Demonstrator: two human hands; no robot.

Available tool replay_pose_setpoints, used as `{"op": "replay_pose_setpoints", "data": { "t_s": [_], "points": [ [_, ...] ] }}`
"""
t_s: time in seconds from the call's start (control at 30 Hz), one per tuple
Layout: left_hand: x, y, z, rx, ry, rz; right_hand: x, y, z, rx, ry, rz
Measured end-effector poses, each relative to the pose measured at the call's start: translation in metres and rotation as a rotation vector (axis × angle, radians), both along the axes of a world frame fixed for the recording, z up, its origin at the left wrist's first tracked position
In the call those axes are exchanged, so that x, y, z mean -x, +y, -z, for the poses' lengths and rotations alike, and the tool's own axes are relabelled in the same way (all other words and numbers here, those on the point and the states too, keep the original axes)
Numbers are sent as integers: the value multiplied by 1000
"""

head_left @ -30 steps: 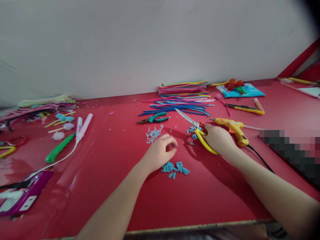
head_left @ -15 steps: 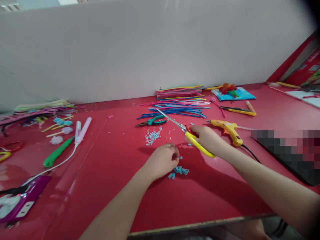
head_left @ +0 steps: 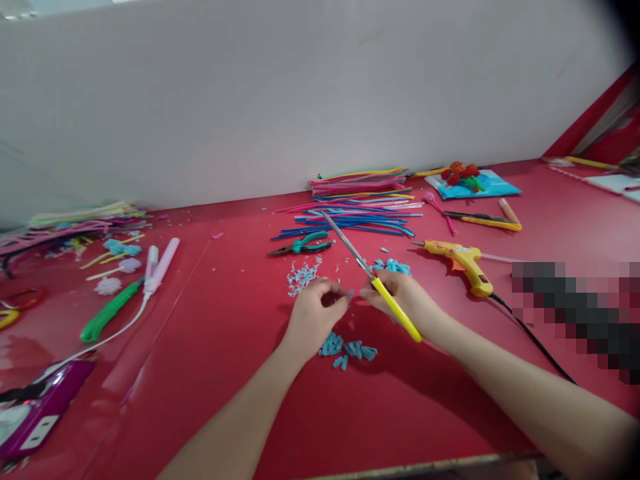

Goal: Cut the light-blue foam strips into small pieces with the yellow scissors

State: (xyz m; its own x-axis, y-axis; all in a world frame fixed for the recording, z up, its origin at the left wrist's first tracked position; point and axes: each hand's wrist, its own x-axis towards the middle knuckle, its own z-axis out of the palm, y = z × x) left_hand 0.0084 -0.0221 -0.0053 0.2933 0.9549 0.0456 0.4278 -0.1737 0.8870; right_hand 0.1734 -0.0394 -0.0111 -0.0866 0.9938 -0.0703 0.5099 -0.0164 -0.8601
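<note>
The left hand point(head_left: 314, 313) is above the red table point(head_left: 425, 393), and its thumb and fingers are pinched together on a small blue piece point(head_left: 351, 293), which is held just in front of the scissors point(head_left: 373, 283). The right hand point(head_left: 404, 298) holds the scissors by the yellow handles, with the fingers closed around them; the blades point away from the person and to the left, and they look almost closed, but I cannot tell this for sure. Directly under the two hands, a small heap of cut blue pieces point(head_left: 349, 348) lies on the table. Another small heap of blue pieces point(head_left: 393, 267) lies just behind the right hand, and pale blue crumbs point(head_left: 301, 275) lie behind the left hand. Green-handled pliers point(head_left: 303, 247) lie near the crumbs, and behind them is a stack of coloured pipe cleaners point(head_left: 360, 200), mostly blue and pink. To the right of the right hand, a yellow glue gun point(head_left: 463, 261) lies on the table with its black cable. Far to the left lie a green-handled tool point(head_left: 107, 312) and a pale pink device point(head_left: 161, 267) with a white cord.
</note>
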Motion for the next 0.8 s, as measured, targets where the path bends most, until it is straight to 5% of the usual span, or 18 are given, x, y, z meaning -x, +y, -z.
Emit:
{"op": "replay_pose_setpoints", "data": {
  "t_s": [0.17,0.37,0.8],
  "points": [
    [1,3,-1,140,-104,-53,0,1,-2,80,76,30],
    [-2,-3,3,217,-167,89,2,-4,-6,17,92,-25],
    [-4,-8,1,56,-49,127,0,-7,-6,3,66,-31]
  ]
}}
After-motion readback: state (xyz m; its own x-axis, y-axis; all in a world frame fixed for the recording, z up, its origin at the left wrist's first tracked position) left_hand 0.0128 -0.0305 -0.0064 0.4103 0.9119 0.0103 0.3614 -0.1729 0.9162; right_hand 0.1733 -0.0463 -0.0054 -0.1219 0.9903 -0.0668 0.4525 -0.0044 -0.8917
